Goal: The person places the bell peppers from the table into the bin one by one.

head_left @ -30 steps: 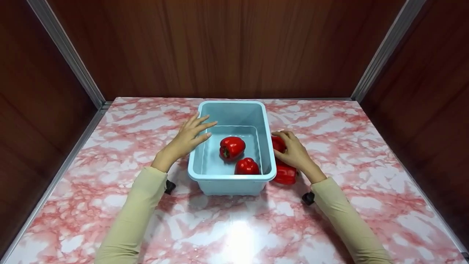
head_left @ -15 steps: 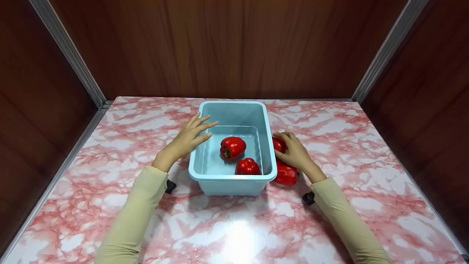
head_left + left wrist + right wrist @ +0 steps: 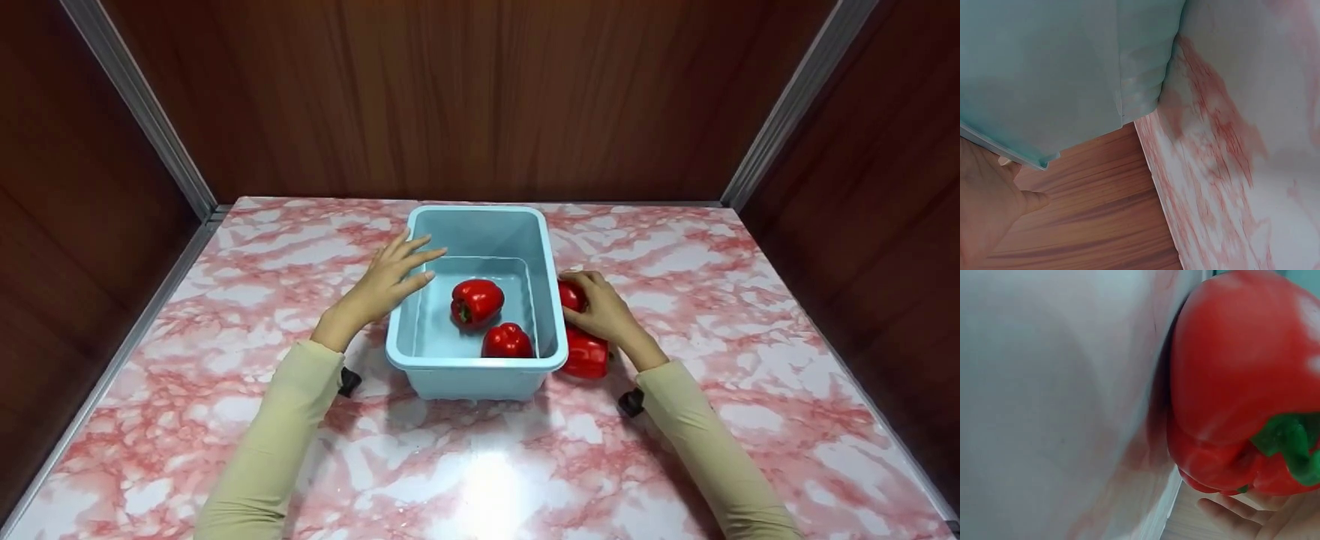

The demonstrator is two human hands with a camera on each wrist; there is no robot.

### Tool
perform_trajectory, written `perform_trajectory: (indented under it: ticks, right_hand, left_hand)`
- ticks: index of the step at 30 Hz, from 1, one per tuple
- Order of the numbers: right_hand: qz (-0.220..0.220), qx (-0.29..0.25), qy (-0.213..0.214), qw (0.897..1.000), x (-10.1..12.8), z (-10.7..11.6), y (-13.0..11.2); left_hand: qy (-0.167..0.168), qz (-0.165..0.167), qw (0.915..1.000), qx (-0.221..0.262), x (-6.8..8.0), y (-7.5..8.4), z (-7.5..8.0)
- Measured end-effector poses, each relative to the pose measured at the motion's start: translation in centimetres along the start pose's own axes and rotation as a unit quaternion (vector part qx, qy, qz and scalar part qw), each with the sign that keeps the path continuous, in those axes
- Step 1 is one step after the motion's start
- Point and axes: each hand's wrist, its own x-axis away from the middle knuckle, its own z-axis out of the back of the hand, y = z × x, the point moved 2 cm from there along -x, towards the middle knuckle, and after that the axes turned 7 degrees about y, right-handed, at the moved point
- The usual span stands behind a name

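Note:
A light blue plastic bin (image 3: pixel 480 364) stands in the middle of the table. Inside it lie two red bell peppers, one near the centre (image 3: pixel 477 303) and one at the near right corner (image 3: pixel 508 342). My left hand (image 3: pixel 375 286) rests at the bin's left rim with fingers spread. Against the bin's right side, my right hand (image 3: pixel 606 309) holds a red bell pepper (image 3: pixel 572 295) between thumb and fingers, partly hidden. Another red bell pepper (image 3: pixel 586 357) lies nearer, below that hand; in the right wrist view this pepper (image 3: pixel 1241 354) shows its green stem.
The table (image 3: pixel 660 450) has a pink and white marbled top. Brown wood-look panels (image 3: pixel 480 97) enclose the back and both sides, joined by metal posts (image 3: pixel 142 112) at the corners. Dark wrist devices (image 3: pixel 631 403) sit below the wrists.
Hardly anything differs. My right hand shifts very slightly around the pepper beside the bin; the left hand, bin and other peppers stay in place.

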Motion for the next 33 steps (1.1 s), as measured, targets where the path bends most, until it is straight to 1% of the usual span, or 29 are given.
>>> perform_trajectory:
  ticks: [5, 12, 24, 33]
  right_hand:
    - [-0.007, -0.007, -0.013, 1.0, -0.09, -0.02, 0.08]
    - [-0.013, -0.019, -0.028, 0.999, -0.31, -0.15, 0.19]
    - [-0.011, -0.019, -0.026, 0.999, -0.48, -0.36, 0.11]
    - [-0.025, -0.022, -0.029, 0.999, -0.62, -0.46, 0.12]
  left_hand:
    - [0.0, 0.002, 1.0, 0.001, 0.07, 0.04, -0.01]
    - [0.004, -0.005, 0.9999, 0.009, 0.05, 0.0, -0.02]
    - [0.006, -0.008, 0.9999, 0.014, 0.06, 0.03, -0.05]
    - [0.008, -0.009, 0.9999, 0.007, -0.03, 0.07, 0.03]
